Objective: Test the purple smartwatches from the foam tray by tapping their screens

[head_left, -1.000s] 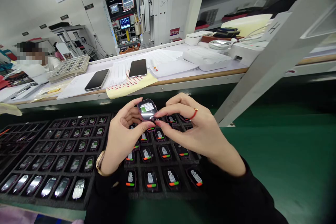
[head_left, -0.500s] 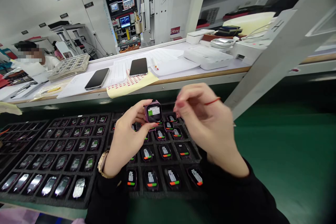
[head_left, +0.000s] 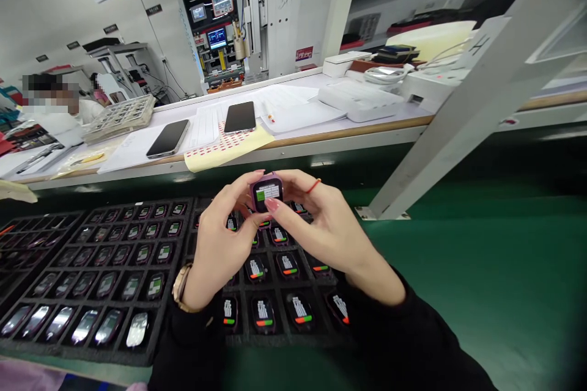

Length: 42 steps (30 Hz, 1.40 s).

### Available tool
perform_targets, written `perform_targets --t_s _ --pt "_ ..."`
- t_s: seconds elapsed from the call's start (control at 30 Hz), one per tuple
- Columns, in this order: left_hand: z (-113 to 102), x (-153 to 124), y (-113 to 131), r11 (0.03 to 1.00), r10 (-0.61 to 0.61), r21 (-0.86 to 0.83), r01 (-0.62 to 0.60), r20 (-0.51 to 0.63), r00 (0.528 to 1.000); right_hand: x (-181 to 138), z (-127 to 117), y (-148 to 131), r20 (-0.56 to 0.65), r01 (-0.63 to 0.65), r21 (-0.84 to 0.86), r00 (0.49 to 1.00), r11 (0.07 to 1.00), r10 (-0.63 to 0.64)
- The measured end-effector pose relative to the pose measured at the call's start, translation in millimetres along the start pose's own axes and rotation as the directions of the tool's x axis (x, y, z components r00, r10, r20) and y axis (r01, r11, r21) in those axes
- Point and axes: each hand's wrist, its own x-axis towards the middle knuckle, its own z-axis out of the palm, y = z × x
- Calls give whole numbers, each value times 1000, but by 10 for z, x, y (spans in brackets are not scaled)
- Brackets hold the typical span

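Observation:
Between my two hands, above a black foam tray, is a purple-framed smartwatch without a strap, its lit screen showing a white and green table. My left hand grips its left side with thumb and fingers. On the other side, my right hand wraps its fingers behind the case and lays its thumb on the lower part of the screen. Below, more smartwatches lie in the tray's compartments, their screens showing white text with red and green bars. My hands hide part of the tray.
To the left, a second foam tray holds rows of watches. Two phones and papers lie on the raised shelf ahead. A slanted grey post stands at right. A person sits at far left.
My right hand has moved left and down from beside the smartwatch and now holds it too, thumb on the screen. My left hand keeps its grip.

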Motion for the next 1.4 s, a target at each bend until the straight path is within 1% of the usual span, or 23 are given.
perform_targets --t_s 0.1,0.23,0.33,0.5,0.67,0.77,0.87,1.17,1.4 --pt "9 -8 0 1000 1 10 -1 -1 1000 -14 66 -7 -44 -19 -7 999 1000 19" --pt "16 -14 9 1000 18 3 -18 5 1000 -23 106 7 -108 -14 -7 994 1000 13" --pt "19 -12 14 1000 15 -4 -15 -2 1000 -23 91 16 -77 -15 12 997 1000 16" --pt "-6 -1 -6 997 -39 -72 36 -35 999 -27 35 27 -11 -7 116 1000 993 9" --pt "-64 22 -67 992 -49 -124 34 -124 991 -34 20 36 0 -52 89 999 995 52" --pt "-79 29 -89 989 -34 -149 11 -155 987 -41 42 60 32 -59 111 998 992 56" --pt "-76 30 -91 987 -31 -162 5 -157 987 -45 63 88 62 -47 123 997 991 39" --pt "-80 32 -90 983 -68 -178 42 -144 987 -32 61 97 45 47 44 998 998 -49" --pt "-75 25 -106 986 -67 -164 43 -143 988 -39 60 100 55 52 38 997 998 -54"
